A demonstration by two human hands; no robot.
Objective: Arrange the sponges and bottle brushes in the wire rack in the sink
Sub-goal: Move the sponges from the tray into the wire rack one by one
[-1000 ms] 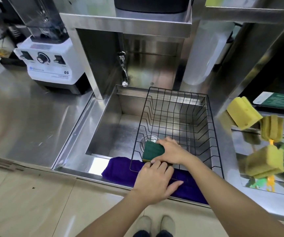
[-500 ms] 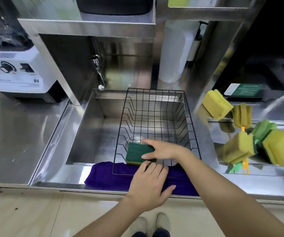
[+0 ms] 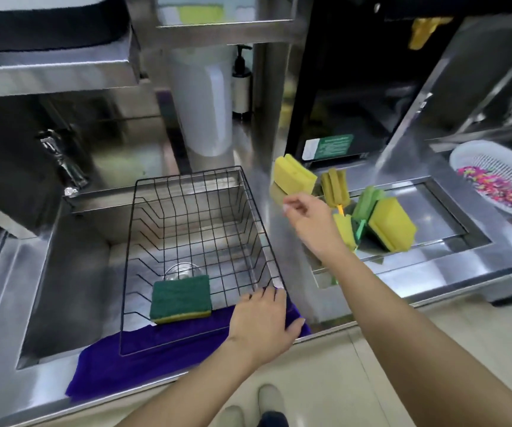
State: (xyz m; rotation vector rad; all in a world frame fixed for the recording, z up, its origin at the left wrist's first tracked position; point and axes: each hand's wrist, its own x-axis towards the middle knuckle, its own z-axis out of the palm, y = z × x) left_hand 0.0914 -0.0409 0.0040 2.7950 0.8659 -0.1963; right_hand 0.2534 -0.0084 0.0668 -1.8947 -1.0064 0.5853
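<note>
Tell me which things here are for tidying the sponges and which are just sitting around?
For the job: wire rack, green-topped sponge already inside it, yellow sponges and bottle brushes on the right, sink.

Just lying about: purple cloth, white colander, pump bottle.

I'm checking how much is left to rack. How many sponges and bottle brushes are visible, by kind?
Sponge in the wire rack: 1
Sponges on the counter: 3
Bottle brushes on the counter: 2
Total: 6
</note>
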